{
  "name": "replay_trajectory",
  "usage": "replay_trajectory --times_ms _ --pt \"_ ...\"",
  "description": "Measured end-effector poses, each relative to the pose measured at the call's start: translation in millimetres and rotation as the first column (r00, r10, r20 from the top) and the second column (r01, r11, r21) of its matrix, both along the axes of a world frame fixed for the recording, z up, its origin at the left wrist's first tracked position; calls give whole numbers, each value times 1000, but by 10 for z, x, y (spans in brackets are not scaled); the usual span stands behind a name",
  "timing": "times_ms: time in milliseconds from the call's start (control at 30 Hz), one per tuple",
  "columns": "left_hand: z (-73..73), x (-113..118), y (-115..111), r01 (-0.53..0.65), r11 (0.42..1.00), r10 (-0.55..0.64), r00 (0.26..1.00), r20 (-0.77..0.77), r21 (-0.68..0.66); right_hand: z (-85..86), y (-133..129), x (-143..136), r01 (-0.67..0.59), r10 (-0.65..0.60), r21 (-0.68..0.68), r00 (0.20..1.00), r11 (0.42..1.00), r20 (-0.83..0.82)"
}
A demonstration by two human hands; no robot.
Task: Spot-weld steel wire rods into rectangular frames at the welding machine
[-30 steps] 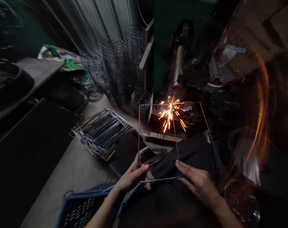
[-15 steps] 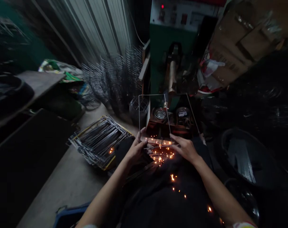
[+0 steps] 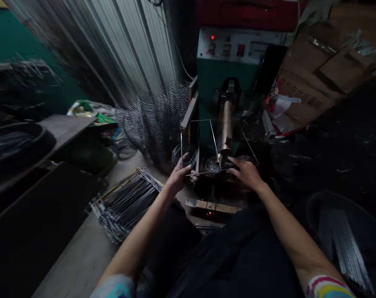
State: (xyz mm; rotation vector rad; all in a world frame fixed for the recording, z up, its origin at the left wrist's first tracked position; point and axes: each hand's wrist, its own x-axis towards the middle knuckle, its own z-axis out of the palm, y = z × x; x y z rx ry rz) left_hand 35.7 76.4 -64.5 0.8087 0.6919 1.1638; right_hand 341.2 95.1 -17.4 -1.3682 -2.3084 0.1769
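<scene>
A thin metal wire frame (image 3: 214, 138) is held between my two hands in front of a green machine (image 3: 206, 89). My left hand (image 3: 179, 177) pinches its near left corner with thumb and fingers. At the near right side, my right hand (image 3: 248, 173) has its fingers closed on the wire; the exact contact is dark. The frame reaches up beneath the machine's copper-coloured arm (image 3: 227, 120). Close behind the near wire sits a round dish (image 3: 212, 164) of small metal bits.
On the floor at left lies a stack of wire frames (image 3: 126, 203). Coiled wire baskets (image 3: 152, 111) stand behind it. A wooden strip (image 3: 214, 205) crosses below my hands, with a few glowing sparks. Cardboard (image 3: 302, 89) leans at right, above a dark tub of metal strips (image 3: 343, 240).
The shower of orange sparks over my lap has nearly died out. Both hands have carried the wire frame forward, nearer the machine, and the camera view has tilted up.
</scene>
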Motion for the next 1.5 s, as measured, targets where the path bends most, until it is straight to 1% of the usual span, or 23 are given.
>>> replay_trajectory --times_ms 100,200,367,500,600,700,767,800,833,900,933,967,1000,1033,1067,1133,1200,1267,1367,1433,1500 --pt "15 30 31 -4 1000 4 1000 22 -6 -95 78 24 -32 34 67 999 997 -36" --pt "32 60 56 -6 1000 6 999 41 -9 -153 133 46 -40 47 96 996 995 -72" --pt "53 61 111 -14 1000 15 999 44 -17 -137 156 35 -57 67 98 993 994 -101" --pt "35 40 159 -5 1000 6 999 41 -26 -117 155 18 -45 55 107 994 993 -91" --pt "16 32 171 -2 1000 3 1000 30 -25 -144 156 21 -33 41 113 996 993 -77" --pt "18 32 162 0 1000 0 1000 4 -30 -167 145 36 -55 59 58 997 997 -57" --pt "31 34 160 3 1000 -3 1000 -9 -31 -149 139 70 -59 61 45 996 997 -58" --pt "38 36 163 5 1000 -5 1000 -9 -31 -128 141 101 -39 43 64 997 997 -71" --pt "43 38 168 9 1000 -9 1000 -6 -30 -103 149 143 11 -2 101 995 995 -95" --pt "46 42 176 22 999 -22 1000 2 -28 -50 183 260 177 -150 167 975 970 -162" --pt "44 44 176 27 999 -27 1000 7 -27 -29 205 330 267 -235 159 952 951 -195" --pt "41 47 170 28 999 -27 1000 12 -22 -14 226 403 346 -315 112 922 932 -224" --pt "37 49 155 25 1000 -25 1000 17 -12 -8 243 476 408 -387 33 887 913 -251" --pt "33 51 129 16 1000 -16 1000 24 0 -11 252 544 442 -441 -63 853 895 -279" --pt "29 53 90 8 1000 -9 1000 29 12 -21 249 604 450 -479 -165 819 878 -315" --pt "16 55 -36 4 1000 -5 1000 30 30 -59 196 690 407 -519 -332 745 851 -418" --pt "-9 68 -239 16 999 -17 1000 25 28 -108 77 732 319 -520 -428 675 846 -524" --pt "-53 98 -527 48 999 -48 999 17 12 -156 -103 743 231 -512 -490 635 840 -578" --pt "-169 156 -1072 127 991 -127 992 -5 -30 -240 -496 765 156 -508 -552 643 819 -572" --pt "-291 166 -1423 178 981 -180 984 -12 -78 -329 -858 808 136 -523 -596 655 791 -545" --pt "-425 138 -1659 196 968 -199 980 -5 -155 -448 -1292 866 139 -559 -646 654 751 -510"
